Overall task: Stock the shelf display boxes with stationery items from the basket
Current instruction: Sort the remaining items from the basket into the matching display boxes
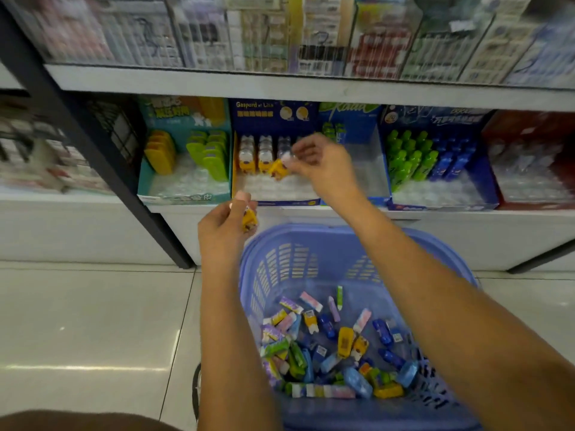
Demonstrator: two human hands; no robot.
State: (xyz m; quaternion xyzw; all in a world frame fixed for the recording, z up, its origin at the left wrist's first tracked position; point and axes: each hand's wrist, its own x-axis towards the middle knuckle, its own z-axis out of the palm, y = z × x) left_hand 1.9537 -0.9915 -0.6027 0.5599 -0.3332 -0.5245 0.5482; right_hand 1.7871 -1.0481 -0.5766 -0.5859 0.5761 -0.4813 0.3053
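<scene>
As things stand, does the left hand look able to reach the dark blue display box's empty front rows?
Probably yes: the left hand holding a yellow item is just below the dark blue display box's open front; the right hand works farther back.

The scene is taken in by a single wide-angle camera worn on the head and aimed forward and down. The shelf (280,85) is met close ahead at 12 o'clock. The basket (280,265) is looked into at 6 o'clock, with the floor (93,321) at 8 o'clock.
</scene>
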